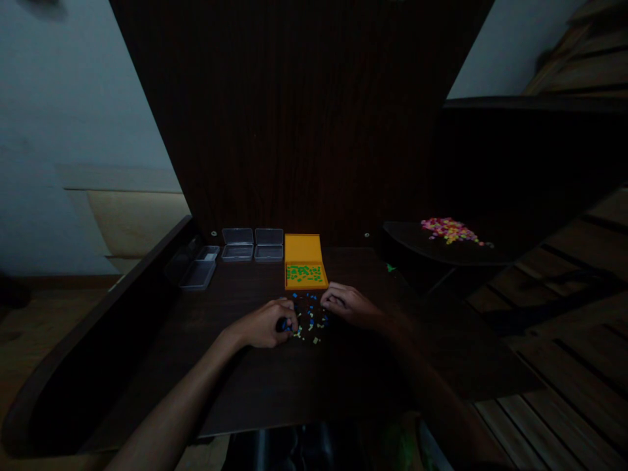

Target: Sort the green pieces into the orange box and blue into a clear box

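Small blue and pale yellow pieces (311, 323) lie scattered on the dark desk between my two hands. My left hand (269, 323) rests at the left side of this scatter, fingers curled down among the pieces; what they pinch, if anything, is hidden. On the right, my right hand (350, 305) is closed beside the near right corner of an open yellow box (303, 247). Its fingertips are pressed together, and I cannot see what is in them. Many small green pieces (304, 273) are spread in the box's near half.
Two open clear plastic cases (238, 252) stand left of the yellow box, with another clear case (199, 275) farther left. A heap of pink, red and yellow pieces (450, 230) lies on a raised shelf at right. A green bit (390, 267) sits below it.
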The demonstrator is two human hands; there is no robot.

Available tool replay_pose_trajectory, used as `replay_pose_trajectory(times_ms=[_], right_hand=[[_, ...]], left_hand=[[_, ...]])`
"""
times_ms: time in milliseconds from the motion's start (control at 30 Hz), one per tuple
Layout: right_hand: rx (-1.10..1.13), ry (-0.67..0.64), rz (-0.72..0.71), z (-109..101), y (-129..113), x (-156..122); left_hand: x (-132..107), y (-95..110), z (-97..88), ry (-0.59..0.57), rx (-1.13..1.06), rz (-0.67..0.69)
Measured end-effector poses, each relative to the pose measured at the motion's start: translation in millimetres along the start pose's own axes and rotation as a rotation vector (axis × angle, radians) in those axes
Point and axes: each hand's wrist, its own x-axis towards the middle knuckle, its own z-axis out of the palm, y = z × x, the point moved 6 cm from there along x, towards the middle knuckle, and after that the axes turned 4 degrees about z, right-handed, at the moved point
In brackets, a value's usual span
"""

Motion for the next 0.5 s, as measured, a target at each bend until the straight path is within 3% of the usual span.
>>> replay_pose_trajectory(times_ms=[500], right_hand=[[-0.073, 0.117, 0.012, -6, 11, 1]], left_hand=[[1, 2, -0.4, -0.010, -0.014, -0.016]])
